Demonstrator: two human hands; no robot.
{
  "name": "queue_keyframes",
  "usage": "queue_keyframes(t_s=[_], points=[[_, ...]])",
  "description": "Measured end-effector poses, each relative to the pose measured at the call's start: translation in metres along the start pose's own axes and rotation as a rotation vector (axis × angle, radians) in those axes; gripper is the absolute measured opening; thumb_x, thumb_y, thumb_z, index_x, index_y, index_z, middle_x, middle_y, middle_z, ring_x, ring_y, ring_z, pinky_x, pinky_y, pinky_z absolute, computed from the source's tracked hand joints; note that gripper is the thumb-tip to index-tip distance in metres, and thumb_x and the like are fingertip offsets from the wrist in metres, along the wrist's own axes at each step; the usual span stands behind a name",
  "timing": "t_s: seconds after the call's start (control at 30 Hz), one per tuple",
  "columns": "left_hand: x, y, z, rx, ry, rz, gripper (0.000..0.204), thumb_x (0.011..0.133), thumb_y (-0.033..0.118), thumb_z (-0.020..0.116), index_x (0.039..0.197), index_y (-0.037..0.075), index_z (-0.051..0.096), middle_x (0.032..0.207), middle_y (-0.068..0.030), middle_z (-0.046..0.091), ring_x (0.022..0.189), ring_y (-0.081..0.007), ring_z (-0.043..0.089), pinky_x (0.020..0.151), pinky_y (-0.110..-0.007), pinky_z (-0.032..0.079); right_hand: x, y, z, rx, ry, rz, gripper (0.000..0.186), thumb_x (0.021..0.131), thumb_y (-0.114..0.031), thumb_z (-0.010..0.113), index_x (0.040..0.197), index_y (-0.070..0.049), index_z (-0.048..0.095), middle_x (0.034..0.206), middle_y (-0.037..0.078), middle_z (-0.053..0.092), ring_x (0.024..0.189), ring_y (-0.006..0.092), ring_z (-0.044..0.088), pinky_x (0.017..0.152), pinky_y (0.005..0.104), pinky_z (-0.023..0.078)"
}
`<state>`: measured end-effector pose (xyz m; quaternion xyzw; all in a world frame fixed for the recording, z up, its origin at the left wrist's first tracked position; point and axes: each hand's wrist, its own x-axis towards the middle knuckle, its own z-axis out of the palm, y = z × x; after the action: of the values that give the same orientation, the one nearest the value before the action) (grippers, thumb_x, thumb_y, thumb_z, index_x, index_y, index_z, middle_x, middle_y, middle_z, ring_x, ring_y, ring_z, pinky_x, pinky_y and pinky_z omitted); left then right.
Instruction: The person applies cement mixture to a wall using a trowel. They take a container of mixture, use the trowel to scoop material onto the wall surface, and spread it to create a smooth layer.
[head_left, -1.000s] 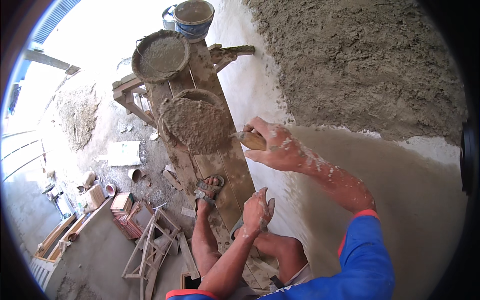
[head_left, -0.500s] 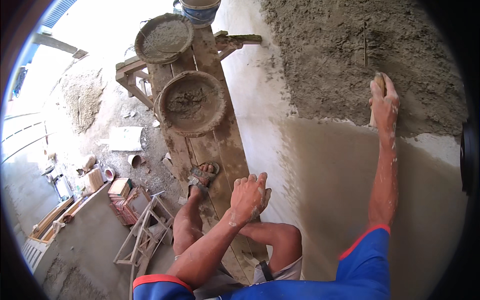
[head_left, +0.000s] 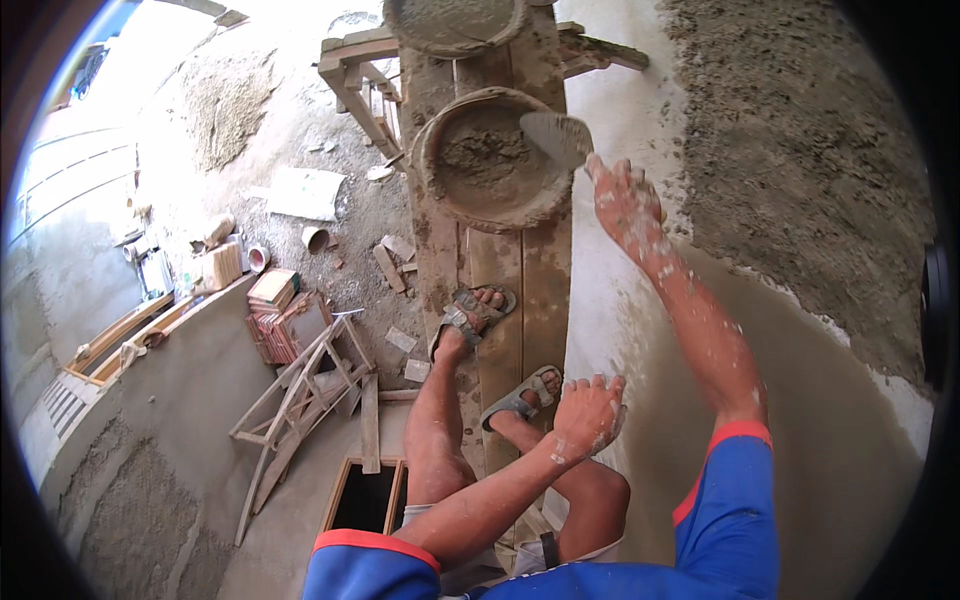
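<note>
My right hand [head_left: 627, 205] is closed round the handle of a trowel, most of which the fingers hide. The mortar-smeared trowel blade [head_left: 560, 139] reaches over the right rim of a round basin [head_left: 440, 190]. Wet grey mortar [head_left: 485, 160] lies in the basin's bottom. My left hand [head_left: 589, 418] hovers in front of my bent leg, back upward, with fingers loosely bent and slightly apart. Nothing shows in it. Both hands and my right forearm are spattered with mortar.
I am on a plank platform [head_left: 497, 265]; a second mortar basin [head_left: 455, 48] stands at its far end. A half-plastered wall [head_left: 800, 150] rises on the right. Below left are a wooden trestle [head_left: 300, 410], stacked tiles [head_left: 285, 325] and a dark framed opening [head_left: 368, 497].
My right hand has moved left with the trowel, from the rough wall to the near basin. The view has shifted, and my left hand stays low in front of me.
</note>
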<state>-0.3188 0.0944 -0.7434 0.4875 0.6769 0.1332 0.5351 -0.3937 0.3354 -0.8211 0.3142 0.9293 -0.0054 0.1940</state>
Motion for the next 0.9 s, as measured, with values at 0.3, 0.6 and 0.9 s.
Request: queue_keyframes(t_s=[0.3, 0.6, 0.9], points=[[-0.002, -0.014, -0.026, -0.087, 0.023, -0.057, 0.038, 0.089, 0.026, 0.058, 0.121, 0.006, 0.048, 0.096, -0.0167, 0.059, 0.089, -0.0337, 0.059, 0.081, -0.045, 0.042, 0.062, -0.045, 0.068, 0.028, -0.263, -0.198, 0.022, 0.090, -0.015, 0.054, 0.110, -0.007, 0.055, 0.101, 0.021, 0.066, 0.099, 0.0330, 0.066, 0.082, 0.0439, 0.055], [-0.009, -0.025, -0.022, -0.048, 0.048, -0.061, 0.038, 0.089, 0.026, 0.058, 0.121, 0.006, 0.050, 0.096, -0.0163, 0.059, 0.090, -0.0331, 0.059, 0.081, -0.045, 0.041, 0.019, -0.033, 0.082, 0.661, -0.038, -0.122, 0.036, 0.081, -0.020, 0.060, 0.115, -0.010, 0.057, 0.093, 0.021, 0.065, 0.085, 0.0411, 0.064, 0.080, 0.0493, 0.052], [-0.002, -0.021, -0.028, -0.044, 0.102, 0.061, 0.045, 0.086, 0.026, 0.061, 0.122, 0.001, 0.054, 0.095, -0.0189, 0.062, 0.089, -0.0352, 0.061, 0.080, -0.047, 0.046, -0.015, -0.019, 0.056, 0.642, 0.058, -0.188, 0.038, 0.081, -0.020, 0.060, 0.115, -0.004, 0.055, 0.089, 0.023, 0.065, 0.078, 0.0419, 0.065, 0.072, 0.0496, 0.053]])
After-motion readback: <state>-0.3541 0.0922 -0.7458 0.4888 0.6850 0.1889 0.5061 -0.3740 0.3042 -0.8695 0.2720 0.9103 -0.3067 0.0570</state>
